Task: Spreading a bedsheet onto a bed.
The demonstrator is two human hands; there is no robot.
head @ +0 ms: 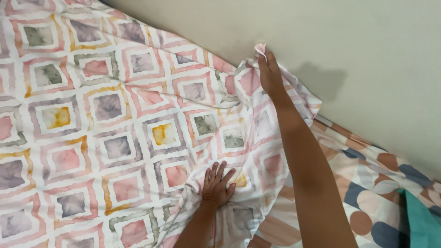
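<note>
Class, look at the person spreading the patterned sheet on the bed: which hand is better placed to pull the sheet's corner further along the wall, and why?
Probably the right hand: it already pinches the sheet's corner up against the wall. The left hand lies flat on the sheet, well short of that corner.

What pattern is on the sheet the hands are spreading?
White sheet with nested diamond squares in watercolour pink, grey, mauve and some yellow; seen in the head view.

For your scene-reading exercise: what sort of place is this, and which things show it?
Probably a bedroom: a diamond-patterned bedsheet spread over a bed, a second patterned sheet beneath, and a plain wall alongside.
</note>
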